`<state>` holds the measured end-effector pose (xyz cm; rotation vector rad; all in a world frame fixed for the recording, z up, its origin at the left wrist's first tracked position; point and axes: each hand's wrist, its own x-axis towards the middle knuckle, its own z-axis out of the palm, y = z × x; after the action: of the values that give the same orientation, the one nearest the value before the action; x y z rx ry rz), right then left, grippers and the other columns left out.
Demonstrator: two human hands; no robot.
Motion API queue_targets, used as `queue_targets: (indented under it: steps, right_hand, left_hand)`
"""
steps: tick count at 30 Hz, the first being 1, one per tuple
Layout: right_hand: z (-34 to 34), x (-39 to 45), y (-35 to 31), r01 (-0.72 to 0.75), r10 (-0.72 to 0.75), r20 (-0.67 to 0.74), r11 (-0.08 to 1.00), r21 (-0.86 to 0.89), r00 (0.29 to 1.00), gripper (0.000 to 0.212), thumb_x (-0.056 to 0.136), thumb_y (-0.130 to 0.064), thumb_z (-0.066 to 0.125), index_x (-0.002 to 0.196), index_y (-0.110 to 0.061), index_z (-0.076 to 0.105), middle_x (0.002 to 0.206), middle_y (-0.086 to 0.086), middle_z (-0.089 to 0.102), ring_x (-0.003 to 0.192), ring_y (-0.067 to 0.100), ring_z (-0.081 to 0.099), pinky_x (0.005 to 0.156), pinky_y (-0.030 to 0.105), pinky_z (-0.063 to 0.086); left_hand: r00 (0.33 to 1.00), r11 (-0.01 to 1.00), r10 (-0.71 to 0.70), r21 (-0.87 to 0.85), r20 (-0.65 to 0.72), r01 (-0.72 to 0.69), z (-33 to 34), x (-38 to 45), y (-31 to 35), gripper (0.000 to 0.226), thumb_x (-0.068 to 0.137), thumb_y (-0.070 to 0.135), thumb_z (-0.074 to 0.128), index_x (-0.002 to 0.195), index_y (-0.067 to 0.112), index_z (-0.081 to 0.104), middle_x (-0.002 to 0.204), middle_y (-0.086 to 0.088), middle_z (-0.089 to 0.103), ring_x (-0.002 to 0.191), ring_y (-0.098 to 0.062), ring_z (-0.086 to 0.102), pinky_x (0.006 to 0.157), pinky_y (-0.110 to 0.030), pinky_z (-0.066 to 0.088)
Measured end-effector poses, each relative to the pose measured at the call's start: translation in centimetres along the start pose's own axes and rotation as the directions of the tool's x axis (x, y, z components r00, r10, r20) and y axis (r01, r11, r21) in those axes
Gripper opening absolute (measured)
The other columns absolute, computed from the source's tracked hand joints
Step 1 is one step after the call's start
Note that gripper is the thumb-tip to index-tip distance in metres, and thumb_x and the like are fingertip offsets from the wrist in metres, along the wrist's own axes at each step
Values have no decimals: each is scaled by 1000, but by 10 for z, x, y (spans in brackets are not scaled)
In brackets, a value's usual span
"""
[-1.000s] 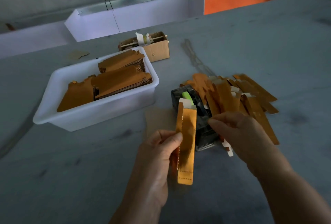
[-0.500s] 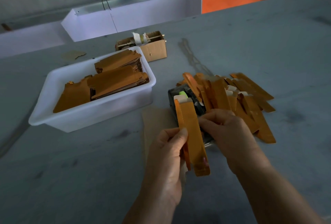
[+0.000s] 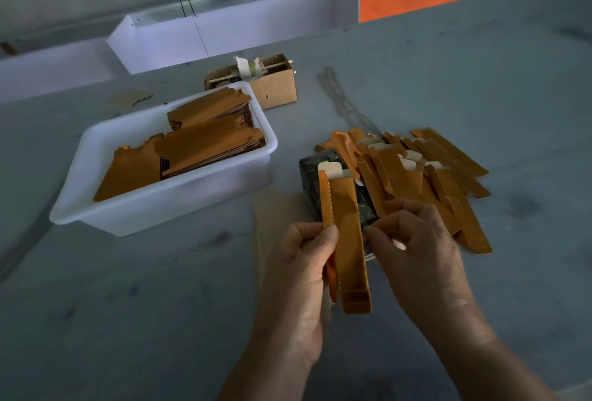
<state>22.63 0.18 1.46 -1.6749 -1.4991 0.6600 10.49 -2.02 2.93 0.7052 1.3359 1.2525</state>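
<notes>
A narrow orange carton [image 3: 347, 234] is held up off the tabletop [image 3: 128, 304], roughly upright, between both hands. Its pale flap is at the top and its perforated long flap stands out on the left. The left hand [image 3: 298, 275] has its grip closed on that left side, thumb on the front. The right hand [image 3: 416, 250] pinches the right edge with thumb and forefinger, the other fingers curled. Just behind the carton sits a dark dispenser [image 3: 312, 173] (what it holds is unclear). A pile of folded cartons [image 3: 448, 173] leans against its right side. To the left, a white tub [image 3: 160, 218] holds flat carton blanks [image 3: 205, 144], and a small cardboard box [image 3: 278, 90] stands beyond it.
</notes>
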Motion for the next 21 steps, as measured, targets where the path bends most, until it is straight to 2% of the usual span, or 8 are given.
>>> queue_targets:
  steps: [6, 11, 13, 14, 15, 16, 19, 21]
  right_hand:
    - [5, -5, 2, 27, -27, -37, 1000, 14, 999, 16, 81, -21, 70, 70, -25, 59, 114, -7, 49, 106, 13, 50, 67, 6, 32]
    - [5, -7, 2, 79, -79, -37, 997, -11, 996, 17, 82, -16, 69, 71, -24, 59, 111, -7, 50, 96, 6, 48, 61, 2, 36]
    - [5, -6, 1, 157, -172, -53, 964, -213, 984, 11, 82, -9, 68, 73, -13, 63, 111, 3, 54, 101, 19, 51, 74, 13, 43]
    - [5, -7, 1, 196, -224, -51, 926, -323, 973, 7, 82, -4, 67, 75, -8, 65, 110, 9, 57, 102, 27, 52, 78, 27, 48]
    - [4, -8, -1, 224, -260, -49, 900, -374, 964, 5, 81, -1, 67, 77, -4, 65, 107, 12, 58, 100, 31, 53, 78, 37, 49]
    - [0, -9, -2, 233, -271, -55, 902, -364, 961, 4, 81, 0, 66, 78, -4, 66, 103, 12, 59, 95, 31, 54, 76, 37, 49]
    - [-19, -6, -8, 213, -221, -61, 971, -111, 973, 5, 84, -14, 63, 79, -14, 63, 92, -1, 57, 77, 12, 57, 59, 11, 42]
    - [-32, -4, -14, 84, -102, 69, 970, 229, 992, 10, 78, -34, 61, 75, -24, 62, 79, -4, 61, 69, 9, 58, 59, 14, 46]
  left_hand:
    - [999, 983, 30, 180, 45, -38, 3, 5, 5, 11, 90, 25, 62, 89, 15, 65, 80, -3, 72, 73, -17, 68, 62, -27, 50]
    - [998, 950, 62, 304, 28, -67, 4, 6, 12, 9, 90, 25, 63, 87, 17, 66, 81, -1, 71, 74, -14, 66, 65, -27, 48]
    - [996, 939, 87, 333, 19, -88, 6, 6, 12, 10, 90, 25, 63, 87, 16, 66, 81, -4, 69, 73, -14, 63, 65, -28, 47]
    - [995, 933, 101, 347, 17, -101, 7, 6, 12, 11, 90, 25, 63, 87, 16, 66, 81, -4, 68, 72, -14, 62, 64, -28, 47]
    - [994, 927, 108, 359, 19, -107, 7, 5, 13, 11, 90, 25, 63, 87, 15, 66, 80, -4, 68, 71, -13, 61, 64, -27, 47]
    - [994, 927, 105, 360, 25, -107, 7, 4, 14, 10, 90, 24, 63, 87, 15, 66, 79, -3, 68, 69, -12, 61, 64, -26, 47]
    - [998, 958, 39, 283, 39, -49, 5, 2, 16, 8, 89, 18, 65, 84, 12, 66, 67, 1, 66, 57, -7, 59, 52, -17, 46]
    - [999, 972, -4, 234, 39, -5, 3, -2, 16, 8, 87, 16, 66, 82, 10, 66, 65, -1, 65, 54, -7, 58, 47, -14, 45]
